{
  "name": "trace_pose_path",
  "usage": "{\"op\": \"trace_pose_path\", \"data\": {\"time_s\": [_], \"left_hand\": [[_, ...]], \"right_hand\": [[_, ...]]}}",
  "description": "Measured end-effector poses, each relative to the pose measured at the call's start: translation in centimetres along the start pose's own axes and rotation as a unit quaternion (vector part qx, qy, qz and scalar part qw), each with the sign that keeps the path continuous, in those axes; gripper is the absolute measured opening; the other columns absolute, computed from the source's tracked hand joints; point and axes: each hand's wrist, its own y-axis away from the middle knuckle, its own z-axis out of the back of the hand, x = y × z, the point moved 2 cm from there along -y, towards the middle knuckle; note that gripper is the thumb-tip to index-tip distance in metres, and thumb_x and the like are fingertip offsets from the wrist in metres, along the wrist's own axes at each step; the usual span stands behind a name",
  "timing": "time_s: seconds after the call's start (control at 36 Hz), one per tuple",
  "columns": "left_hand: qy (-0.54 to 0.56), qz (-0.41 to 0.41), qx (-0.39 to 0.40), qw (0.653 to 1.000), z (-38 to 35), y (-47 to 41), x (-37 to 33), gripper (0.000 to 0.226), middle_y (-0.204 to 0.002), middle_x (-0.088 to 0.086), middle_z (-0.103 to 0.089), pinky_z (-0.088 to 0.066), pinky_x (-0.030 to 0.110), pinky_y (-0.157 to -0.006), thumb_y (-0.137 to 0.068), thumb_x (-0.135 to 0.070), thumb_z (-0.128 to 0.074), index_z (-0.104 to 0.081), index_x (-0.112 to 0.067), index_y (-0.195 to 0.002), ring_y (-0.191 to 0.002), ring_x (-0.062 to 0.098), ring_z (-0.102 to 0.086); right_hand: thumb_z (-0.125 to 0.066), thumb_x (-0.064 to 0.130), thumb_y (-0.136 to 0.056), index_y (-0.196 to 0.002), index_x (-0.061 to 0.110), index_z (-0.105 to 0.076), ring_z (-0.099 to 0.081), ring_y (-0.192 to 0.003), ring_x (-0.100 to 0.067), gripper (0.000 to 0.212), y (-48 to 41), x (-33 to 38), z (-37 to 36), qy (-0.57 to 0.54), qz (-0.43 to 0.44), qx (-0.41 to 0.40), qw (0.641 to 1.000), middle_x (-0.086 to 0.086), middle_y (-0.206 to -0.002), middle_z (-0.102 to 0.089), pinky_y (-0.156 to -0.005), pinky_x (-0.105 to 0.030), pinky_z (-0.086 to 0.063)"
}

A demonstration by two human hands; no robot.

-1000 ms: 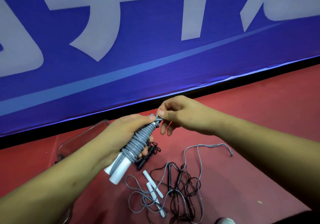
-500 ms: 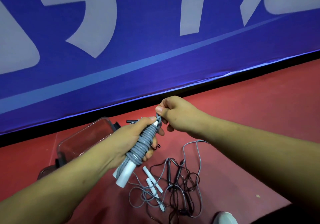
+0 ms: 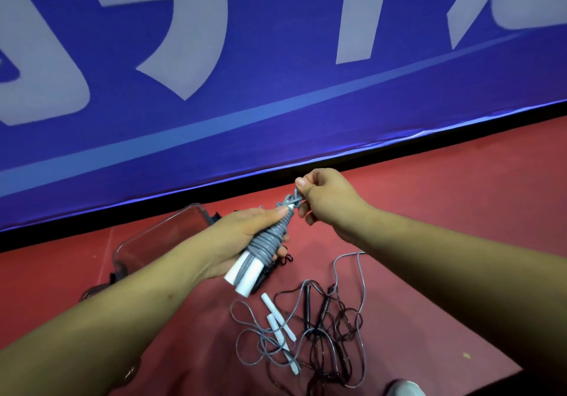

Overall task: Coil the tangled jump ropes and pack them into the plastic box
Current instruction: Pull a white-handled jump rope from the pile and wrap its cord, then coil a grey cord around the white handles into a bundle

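Observation:
My left hand (image 3: 245,239) grips a grey jump rope bundle (image 3: 268,242), its cord wound round two white handles that stick out below my palm. My right hand (image 3: 325,194) pinches the cord's loose end at the top of the bundle, where a small knot shows. On the red floor below lies a tangle of jump ropes (image 3: 310,331), grey cord with white handles mixed with black cord and black handles. The clear plastic box (image 3: 159,236) sits on the floor behind my left forearm, partly hidden by it.
A blue banner (image 3: 276,73) with large pale lettering stands upright along the far side of the red floor. A small black coiled rope (image 3: 276,265) lies under my left hand. A white shoe tip (image 3: 405,388) shows at the bottom edge.
My right hand has pulled the cord end up and to the right, away from the bundle, drawing the knot tighter. The camera has tilted, revealing more of the box.

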Motion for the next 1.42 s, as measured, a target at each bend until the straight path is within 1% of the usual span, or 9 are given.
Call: {"op": "trace_pose_path", "data": {"time_s": [0.25, 0.42, 0.61, 0.72, 0.94, 1.03, 1.11, 1.22, 1.42], "left_hand": [[-0.170, -0.059, -0.043, 0.983, 4.5, -4.9, 4.6, 0.024, -0.075, 0.006, -0.062, -0.055, 0.027, -0.055, -0.096, -0.013, -0.061, -0.054, -0.010, -0.119, -0.056, 0.018, -0.064], [-0.259, -0.066, -0.077, 0.960, 6.8, -8.2, 7.7, 0.021, -0.076, -0.005, -0.066, -0.056, 0.021, -0.069, -0.097, -0.028, -0.062, -0.058, -0.017, -0.115, -0.057, 0.004, -0.065], [-0.280, 0.002, -0.107, 0.954, 13.3, -11.2, 14.4, 0.050, -0.104, -0.008, -0.063, -0.044, 0.002, -0.067, -0.083, -0.028, -0.079, -0.052, -0.021, -0.125, -0.083, -0.001, -0.061], [-0.484, 0.024, -0.078, 0.871, 15.3, -13.3, 17.6, 0.059, -0.122, 0.010, -0.056, -0.041, 0.025, -0.091, -0.082, -0.016, -0.074, -0.047, -0.008, -0.133, -0.113, 0.025, -0.056], [-0.459, -0.036, -0.229, 0.858, 16.9, -16.2, 19.6, 0.052, -0.135, 0.016, -0.053, -0.039, 0.036, -0.105, -0.089, -0.003, -0.055, -0.044, -0.002, -0.140, -0.123, 0.032, -0.051], [-0.516, -0.100, -0.262, 0.809, 16.1, -15.7, 19.9, 0.041, -0.123, 0.017, -0.052, -0.039, 0.042, -0.105, -0.086, -0.004, -0.056, -0.053, -0.002, -0.127, -0.119, 0.033, -0.049], [-0.561, -0.151, -0.172, 0.796, 15.1, -15.1, 20.4, 0.019, -0.102, 0.009, -0.053, -0.044, 0.041, -0.095, -0.086, -0.007, -0.057, -0.063, -0.005, -0.104, -0.098, 0.026, -0.051], [-0.609, -0.110, -0.042, 0.784, 13.8, -13.6, 22.4, 0.015, -0.099, 0.007, -0.057, -0.047, 0.036, -0.084, -0.090, -0.012, -0.056, -0.065, -0.009, -0.101, -0.091, 0.024, -0.056], [-0.648, 0.000, 0.052, 0.760, 11.3, -12.9, 28.5, 0.069, -0.138, 0.006, -0.041, -0.045, 0.041, -0.100, -0.090, -0.009, -0.060, -0.033, -0.031, -0.150, -0.124, 0.028, -0.049]], "right_hand": [[-0.052, 0.016, -0.099, -0.074, 0.003, -0.054, -0.052, -0.069, -0.035, 0.028, -5.7, -2.5, -3.7, 0.243, 0.056, -0.053, 0.967, -0.020, -0.074, -0.061, -0.065, -0.039, -0.043], [-0.053, 0.013, -0.097, -0.062, 0.009, -0.042, -0.051, -0.066, -0.026, 0.037, -11.3, -7.3, -6.9, 0.213, -0.026, -0.101, 0.971, -0.006, -0.066, -0.049, -0.063, -0.027, -0.031], [-0.059, 0.010, -0.095, -0.065, 0.009, -0.050, -0.068, -0.080, -0.041, 0.031, -14.9, -15.4, -12.1, 0.167, -0.124, 0.015, 0.978, -0.027, -0.083, -0.068, -0.078, -0.055, -0.056], [-0.060, 0.012, -0.095, -0.068, 0.014, -0.049, -0.068, -0.094, -0.042, 0.029, -16.5, -19.3, -13.8, 0.131, -0.169, -0.013, 0.977, -0.018, -0.087, -0.065, -0.087, -0.055, -0.054], [-0.055, 0.002, -0.096, -0.086, 0.005, -0.045, -0.062, -0.087, -0.032, 0.014, -18.1, -20.8, -13.3, 0.038, -0.197, 0.002, 0.980, -0.011, -0.083, -0.053, -0.090, -0.052, -0.054], [-0.054, 0.011, -0.096, -0.114, -0.001, -0.051, -0.061, -0.106, -0.037, 0.022, -17.5, -21.7, -12.4, 0.225, -0.157, 0.039, 0.961, -0.018, -0.112, -0.058, -0.096, -0.049, -0.050], [-0.050, 0.014, -0.094, -0.122, 0.002, -0.050, -0.055, -0.114, -0.039, 0.031, -14.9, -22.3, -11.3, 0.438, -0.068, 0.119, 0.889, -0.020, -0.125, -0.051, -0.094, -0.042, -0.047], [-0.052, 0.022, -0.095, -0.105, 0.006, -0.058, -0.060, -0.105, -0.036, 0.020, -9.1, -24.7, -11.1, 0.464, -0.088, 0.271, 0.838, -0.022, -0.114, -0.063, -0.079, -0.033, -0.043], [-0.057, 0.022, -0.093, -0.120, 0.011, -0.060, -0.062, -0.106, -0.026, 0.030, -3.6, -29.1, -13.0, 0.405, -0.116, 0.322, 0.848, -0.012, -0.112, -0.067, -0.078, -0.024, -0.042]]}}
